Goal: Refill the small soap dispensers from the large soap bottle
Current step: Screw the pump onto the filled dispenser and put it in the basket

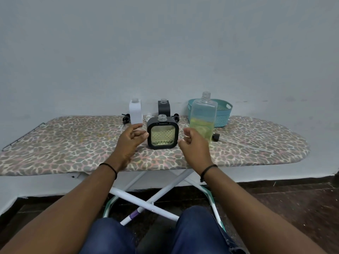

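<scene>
Three small dispensers stand uncapped on the worktop (pixel 77 143), the nearest dispenser (pixel 162 134) drawn forward for filling, between the left hand (pixel 131 139) and right hand (pixel 193 142), both loosely curled and empty, with the large soap bottle (pixel 202 116) just right, within reach.

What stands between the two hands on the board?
In the head view, one black soap dispenser with yellowish liquid and no cap stands upright between the left hand and the right hand. Neither hand holds it.
</scene>
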